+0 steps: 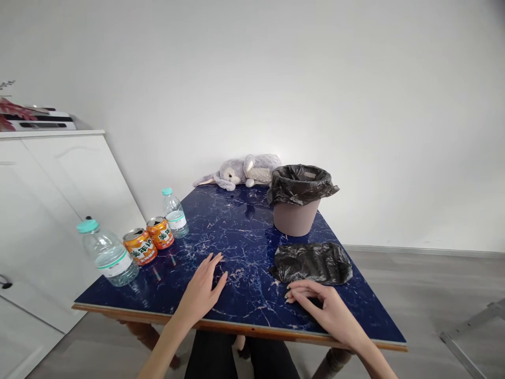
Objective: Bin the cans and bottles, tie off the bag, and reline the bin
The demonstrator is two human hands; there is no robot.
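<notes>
My left hand [203,287] rests on the blue marbled table [236,242], its fingers stretched forward and the thumb apart, holding nothing. Closer to the right side, my right hand [321,305] lies loosely bent, with a gap between thumb and index finger and nothing visible in it. Just beyond its fingers is a folded black plastic bag [313,263]. Behind that bag stands a brownish-pink trash bin [295,218], upright, with a black bin liner [302,184] folded over its rim. Neither hand touches the bin.
Along the left edge stand a large plastic bottle [112,258], two orange drink cans [141,247] [160,233] with opened tops, and a second bottle [175,215]. A grey plush rabbit [240,171] lies at the back against the wall. A white cabinet [59,210] stands left.
</notes>
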